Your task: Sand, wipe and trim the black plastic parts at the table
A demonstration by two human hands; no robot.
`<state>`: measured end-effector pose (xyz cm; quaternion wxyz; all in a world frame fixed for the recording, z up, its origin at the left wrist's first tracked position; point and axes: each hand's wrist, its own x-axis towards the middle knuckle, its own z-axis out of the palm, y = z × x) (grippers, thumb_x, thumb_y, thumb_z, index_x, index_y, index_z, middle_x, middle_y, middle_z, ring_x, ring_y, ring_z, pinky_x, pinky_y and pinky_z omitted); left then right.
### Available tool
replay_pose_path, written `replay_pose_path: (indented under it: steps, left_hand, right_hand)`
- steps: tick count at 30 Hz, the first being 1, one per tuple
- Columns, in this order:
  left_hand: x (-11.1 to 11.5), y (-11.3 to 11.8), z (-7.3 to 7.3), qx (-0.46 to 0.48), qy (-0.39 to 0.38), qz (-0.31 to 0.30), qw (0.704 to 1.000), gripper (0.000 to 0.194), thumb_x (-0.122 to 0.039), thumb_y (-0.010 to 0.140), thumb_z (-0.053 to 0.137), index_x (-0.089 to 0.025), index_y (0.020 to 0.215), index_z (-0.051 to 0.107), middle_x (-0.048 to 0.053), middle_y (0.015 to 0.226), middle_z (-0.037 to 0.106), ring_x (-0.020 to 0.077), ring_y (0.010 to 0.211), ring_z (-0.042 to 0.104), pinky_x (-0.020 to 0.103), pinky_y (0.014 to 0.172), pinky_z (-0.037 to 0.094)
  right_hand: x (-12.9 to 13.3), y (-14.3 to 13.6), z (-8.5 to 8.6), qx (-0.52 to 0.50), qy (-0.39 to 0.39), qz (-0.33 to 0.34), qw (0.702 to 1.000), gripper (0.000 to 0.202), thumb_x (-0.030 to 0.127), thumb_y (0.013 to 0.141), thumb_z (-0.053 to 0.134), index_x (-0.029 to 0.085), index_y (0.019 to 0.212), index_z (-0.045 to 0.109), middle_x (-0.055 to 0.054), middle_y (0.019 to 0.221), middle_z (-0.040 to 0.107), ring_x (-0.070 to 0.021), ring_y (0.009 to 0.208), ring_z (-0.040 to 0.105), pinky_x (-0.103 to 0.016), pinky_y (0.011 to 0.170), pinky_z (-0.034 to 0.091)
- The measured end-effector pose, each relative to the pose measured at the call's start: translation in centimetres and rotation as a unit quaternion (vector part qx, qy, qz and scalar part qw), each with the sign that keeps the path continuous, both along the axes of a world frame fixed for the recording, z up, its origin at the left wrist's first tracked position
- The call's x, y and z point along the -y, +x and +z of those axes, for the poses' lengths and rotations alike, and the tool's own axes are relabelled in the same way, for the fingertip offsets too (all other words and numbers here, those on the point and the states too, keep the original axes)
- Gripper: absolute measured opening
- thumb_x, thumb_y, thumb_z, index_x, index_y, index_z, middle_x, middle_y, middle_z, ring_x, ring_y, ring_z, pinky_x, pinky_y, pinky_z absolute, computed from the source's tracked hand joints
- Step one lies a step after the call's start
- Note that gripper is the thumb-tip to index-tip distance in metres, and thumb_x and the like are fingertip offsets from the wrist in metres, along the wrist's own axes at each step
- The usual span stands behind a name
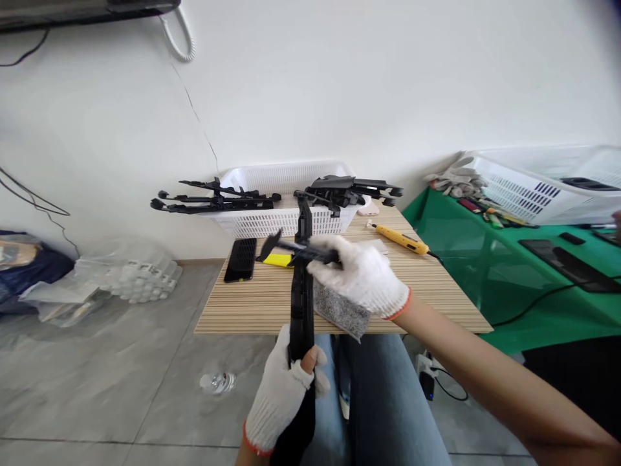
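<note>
While the left hand (284,395) clamps the black bracket (301,291) upright, the right hand (361,275) grips its cross arm (286,248) — fitting seems underway — steady alignment needed.

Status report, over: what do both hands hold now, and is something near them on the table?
Left hand grips black frame at its lower end. Right hand clamps its cross arm, grey cloth beneath. Phone, yellow screwdriver lie apart.
</note>
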<state>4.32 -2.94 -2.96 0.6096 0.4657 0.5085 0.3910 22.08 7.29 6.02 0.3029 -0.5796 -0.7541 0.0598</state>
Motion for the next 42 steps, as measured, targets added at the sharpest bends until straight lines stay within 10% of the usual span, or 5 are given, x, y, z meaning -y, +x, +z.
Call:
replay_pose_path:
  steps: [6, 15, 26, 34, 42]
  left_hand:
    - [0.5, 0.4, -0.6, -0.006, -0.004, 0.01, 1.0, 0.039, -0.058, 0.086, 0.062, -0.023, 0.092, 0.045, -0.003, 0.081, 0.062, 0.0101, 0.048, 0.061, 0.023, 0.047, 0.046]
    - [-0.1, -0.7, -0.3, 0.02, -0.06, 0.066, 0.996, 0.051, -0.06, 0.074, 0.074, -0.024, 0.094, 0.044, -0.003, 0.082, 0.063, 0.0115, 0.054, 0.064, 0.026, 0.05, 0.055]
    - [0.7, -5.9, -0.8, 0.175, -0.14, -0.097, 0.97, 0.08, -0.057, 0.063, 0.086, -0.026, 0.128, 0.051, 0.012, 0.113, 0.066, 0.03, 0.089, 0.073, 0.031, 0.049, 0.062]
    - [0.5, -5.5, -0.2, 0.092, -0.11, 0.005, 0.99, 0.085, -0.051, 0.071, 0.081, -0.029, 0.146, 0.048, 0.017, 0.143, 0.057, 0.0406, 0.113, 0.067, 0.024, 0.043, 0.058]
    - [0.0, -4.8, 2.0, 0.048, -0.083, 0.07, 0.993, 0.089, -0.05, 0.067, 0.085, -0.022, 0.146, 0.053, 0.017, 0.131, 0.066, 0.0365, 0.102, 0.071, 0.024, 0.043, 0.056]
  right_hand:
    - [-1.6, -2.8, 1.3, 0.138, -0.105, 0.045, 0.984, 0.033, 0.049, 0.09, 0.059, 0.028, 0.114, 0.07, -0.002, 0.09, 0.076, -0.0216, 0.083, 0.071, -0.028, 0.064, 0.045]
    - [-4.3, -5.3, -0.3, 0.218, 0.006, 0.093, 0.971, 0.037, 0.047, 0.096, 0.047, 0.024, 0.111, 0.069, -0.007, 0.091, 0.076, -0.025, 0.083, 0.071, -0.028, 0.062, 0.041]
    - [-7.4, -5.6, 0.6, 0.168, -0.058, 0.016, 0.984, 0.039, 0.054, 0.095, 0.05, 0.027, 0.117, 0.066, -0.005, 0.092, 0.076, -0.0248, 0.085, 0.071, -0.03, 0.063, 0.046]
    - [-4.7, -4.5, 0.8, 0.13, -0.064, 0.003, 0.989, 0.045, 0.06, 0.095, 0.049, 0.027, 0.124, 0.06, -0.005, 0.09, 0.076, -0.0247, 0.086, 0.072, -0.031, 0.068, 0.049]
    - [-3.0, -1.9, 0.8, 0.178, -0.11, -0.019, 0.978, 0.047, 0.048, 0.094, 0.05, 0.025, 0.135, 0.053, -0.009, 0.095, 0.075, -0.0296, 0.087, 0.072, -0.036, 0.069, 0.051]
